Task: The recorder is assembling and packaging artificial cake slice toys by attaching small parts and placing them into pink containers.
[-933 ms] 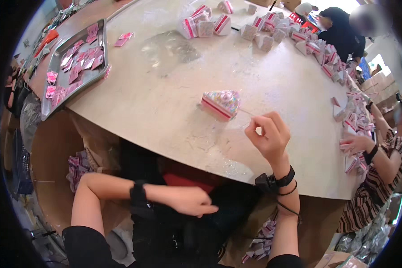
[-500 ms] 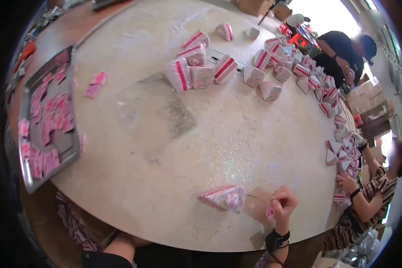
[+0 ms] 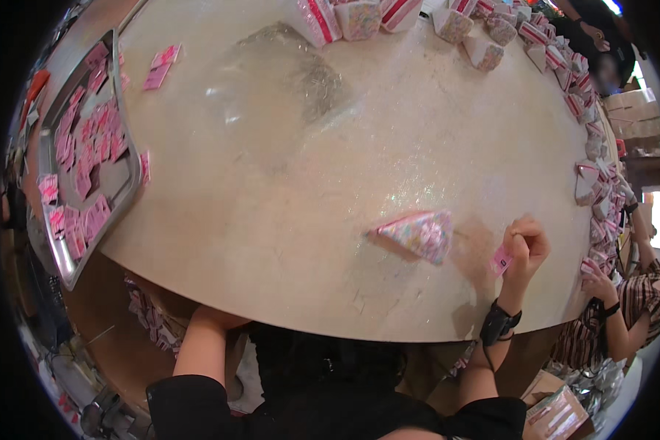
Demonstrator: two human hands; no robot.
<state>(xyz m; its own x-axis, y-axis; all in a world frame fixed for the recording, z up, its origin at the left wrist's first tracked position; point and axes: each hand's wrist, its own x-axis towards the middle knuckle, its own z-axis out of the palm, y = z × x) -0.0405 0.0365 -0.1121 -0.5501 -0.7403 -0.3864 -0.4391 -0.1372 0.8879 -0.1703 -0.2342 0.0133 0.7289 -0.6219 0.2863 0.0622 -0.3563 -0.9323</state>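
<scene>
My right hand point(image 3: 524, 246) rests on the beige round table point(image 3: 308, 205) near its right front edge, fingers closed on a small pink label point(image 3: 501, 259). Just left of it lies a wedge-shaped box with a pastel speckled top point(image 3: 418, 233). My left forearm point(image 3: 202, 345) reaches down under the table's front edge, and the left hand itself is hidden below the tabletop.
A metal tray point(image 3: 125, 183) full of pink labels sits at the table's left side, with loose labels point(image 3: 161, 66) beside it. Several wedge boxes point(image 3: 359, 15) line the far and right rim. Another person's hand point(image 3: 598, 282) works at the right.
The view has tilted and moved closer over the table. My left hand has dropped out of sight under the table edge. My right hand stays beside the wedge box, holding the pink label.
</scene>
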